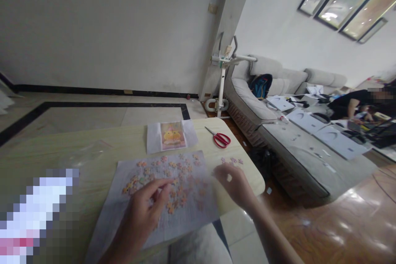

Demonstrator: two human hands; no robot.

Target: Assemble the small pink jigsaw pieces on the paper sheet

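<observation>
Several small pink and orange puzzle pieces (173,173) lie scattered on a white paper sheet (123,206) on the light wooden table (77,148). My left hand (145,210) hovers over the sheet, thumb and forefinger pinched close over the pieces; whether they hold one is unclear. My right hand (233,183) rests at the sheet's right edge with fingers curled, near three loose pieces (232,160). A reference picture (171,136) of a yellow figure lies on white paper beyond the sheet.
Red-handled scissors (220,138) lie at the table's far right. A grey sofa (278,132) with white sheets and a blue backpack (261,84) stands to the right, where another person (359,105) sits. A white exercise machine (222,78) stands by the wall.
</observation>
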